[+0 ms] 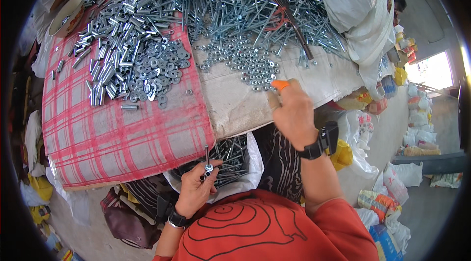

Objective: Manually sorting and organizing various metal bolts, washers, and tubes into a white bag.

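My left hand [195, 188] is closed round a bolt [207, 154], whose thin shank points up. A washer and a short metal sleeve [203, 178] show on it at my fingertips. Beneath that hand, a white sack [252, 163] holds more bolts with sleeves [229, 163]. At the edge of the pile of nuts [257, 67] is my right hand [296, 113], its index finger wearing an orange finger cover [280, 84]. Thumb and index finger are apart there, close to the nearest nuts; whether they touch one is too small to tell.
Flat washers [159, 67] and metal sleeves [115, 59] lie heaped on a red checked cloth [132, 136]. Behind the nuts are loose bolts [230, 5], with a dark rod [299, 37] across them. White sacks [346, 0] stand at the table's right and several more on the floor.
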Demonstrator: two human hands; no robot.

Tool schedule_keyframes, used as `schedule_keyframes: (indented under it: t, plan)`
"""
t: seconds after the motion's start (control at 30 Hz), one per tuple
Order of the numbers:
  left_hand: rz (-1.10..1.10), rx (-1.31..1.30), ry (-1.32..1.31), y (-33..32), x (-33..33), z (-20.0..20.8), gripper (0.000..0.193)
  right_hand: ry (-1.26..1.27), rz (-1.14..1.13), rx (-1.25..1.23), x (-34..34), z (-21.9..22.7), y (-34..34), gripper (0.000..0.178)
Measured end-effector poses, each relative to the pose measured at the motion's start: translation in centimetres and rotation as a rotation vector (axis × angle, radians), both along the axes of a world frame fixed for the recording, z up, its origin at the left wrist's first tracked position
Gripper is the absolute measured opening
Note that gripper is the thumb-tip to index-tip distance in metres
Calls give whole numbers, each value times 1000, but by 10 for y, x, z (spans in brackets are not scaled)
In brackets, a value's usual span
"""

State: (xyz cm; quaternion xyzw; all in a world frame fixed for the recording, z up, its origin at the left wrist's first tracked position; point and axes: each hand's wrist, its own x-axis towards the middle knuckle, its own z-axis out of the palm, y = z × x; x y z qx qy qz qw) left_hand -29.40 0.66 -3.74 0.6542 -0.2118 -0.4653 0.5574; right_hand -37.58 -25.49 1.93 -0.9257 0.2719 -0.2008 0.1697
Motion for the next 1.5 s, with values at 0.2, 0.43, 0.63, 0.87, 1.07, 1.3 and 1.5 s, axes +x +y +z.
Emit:
schedule_keyframes:
  t: [0.2, 0.43, 0.63, 0.87, 1.07, 1.3, 1.5]
  plan:
    - [22, 62, 64, -6, 0, -4, 22, 101, -85, -95, -3, -23, -32, 26]
    - [44, 34, 62, 0, -7, -3, 22, -49, -94, -59, -4, -27, -20, 28]
    - [8, 78, -36, 5, -11, -9, 22, -271, 276, 1047, -8, -25, 34, 21]
    - [-86, 98, -475, 5, -8, 1, 21, -128, 368, 1156, -5, -12, 63, 22]
    - [-112, 156, -853, 13, -4, 7, 23, -93, 517, 913, -7, 1, 61, 21]
    - [-137, 88, -585, 16, 8, 22, 24, 172, 594, 598, -11, 11, 59, 22]
    - [-36, -126, 40, 18, 2, 4, 11, -54, 525, 1443, 2, -18, 76, 22]
